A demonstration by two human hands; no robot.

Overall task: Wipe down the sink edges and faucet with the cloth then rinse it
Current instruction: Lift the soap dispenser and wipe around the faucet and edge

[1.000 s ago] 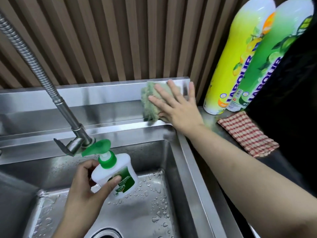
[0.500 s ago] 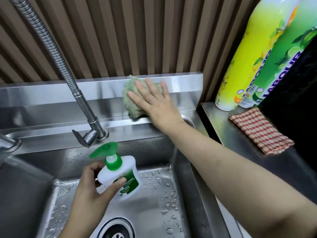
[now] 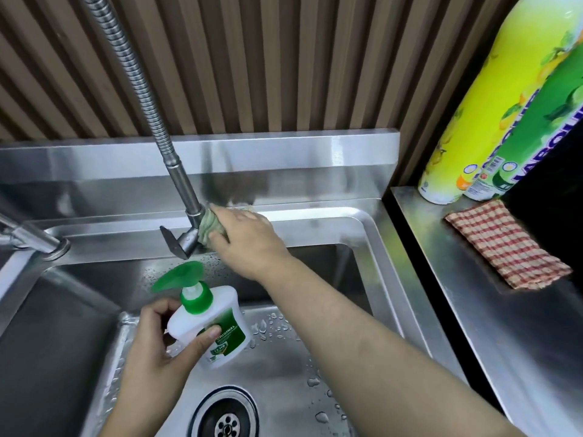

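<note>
My right hand presses a pale green cloth against the base of the steel faucet, on the back ledge of the stainless sink. The cloth is bunched under my fingers and mostly hidden by them. The faucet's ribbed hose rises up and to the left; its lever points down toward the basin. Over the basin, my left hand holds a white soap pump bottle with a green pump head, tilted to the left.
Water drops lie on the basin floor around the drain. A second tap stands at the left. On the right counter lie a red checked cloth and two tall detergent bottles. A slatted wall runs behind.
My right hand has slid the cloth left along the back ledge and down to the faucet base. The left hand still holds the soap bottle over the basin.
</note>
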